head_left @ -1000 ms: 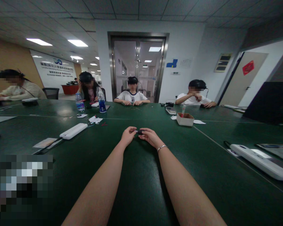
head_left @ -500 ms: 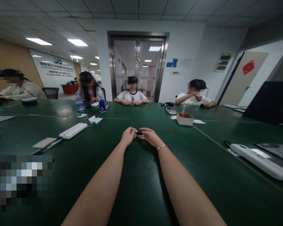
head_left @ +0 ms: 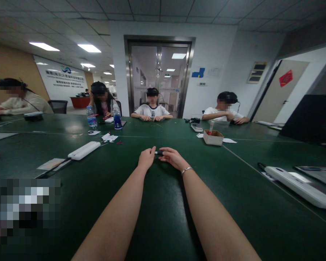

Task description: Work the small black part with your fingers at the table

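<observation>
Just above the green table, in front of me, both my hands meet around a small black stick with a silvery end. It is too small for me to tell its exact kind. My right hand, with a bracelet at the wrist, grips the black part between thumb and fingers. My left hand is closed at the silvery end, its thumb pointing up. Its fingertips are partly hidden, and whether they pinch the silvery end or only touch it is unclear.
White power strips lie left and right. Paper scraps and two bottles stand ahead left, a small box ahead right. A dark screen is at far right. Several people sit across the table.
My left thumb has lifted and the left fingers have shifted slightly left, so more of the silvery end shows. My right hand stays nearly still, holding the black part.
</observation>
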A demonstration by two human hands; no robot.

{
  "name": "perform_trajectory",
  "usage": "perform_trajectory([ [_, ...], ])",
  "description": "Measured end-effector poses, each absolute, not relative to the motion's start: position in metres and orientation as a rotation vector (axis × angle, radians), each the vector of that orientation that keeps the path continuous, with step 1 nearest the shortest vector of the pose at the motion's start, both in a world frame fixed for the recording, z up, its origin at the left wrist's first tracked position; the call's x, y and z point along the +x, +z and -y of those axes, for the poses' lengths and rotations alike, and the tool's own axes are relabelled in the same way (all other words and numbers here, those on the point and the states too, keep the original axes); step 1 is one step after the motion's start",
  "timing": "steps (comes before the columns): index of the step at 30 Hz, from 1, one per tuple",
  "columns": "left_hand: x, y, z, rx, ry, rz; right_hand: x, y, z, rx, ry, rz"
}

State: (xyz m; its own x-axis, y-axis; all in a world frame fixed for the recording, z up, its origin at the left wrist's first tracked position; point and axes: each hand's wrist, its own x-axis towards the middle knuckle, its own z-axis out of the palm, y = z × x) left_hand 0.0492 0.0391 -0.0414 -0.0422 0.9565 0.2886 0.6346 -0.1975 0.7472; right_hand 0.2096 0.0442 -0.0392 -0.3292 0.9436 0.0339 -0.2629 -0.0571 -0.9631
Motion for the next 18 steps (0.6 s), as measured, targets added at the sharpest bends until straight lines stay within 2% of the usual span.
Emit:
perform_trajectory([
  [9, 0.049, -0.032, -0.032, 1.821, 1.009, -1.729, 0.21, -0.041, -0.046, -0.815, 1.597, 1.255],
  [18, 0.048, -0.048, -0.044, 1.837, 1.155, -1.534, 0.21, -0.041, -0.047, -0.833, 1.595, 1.138],
])
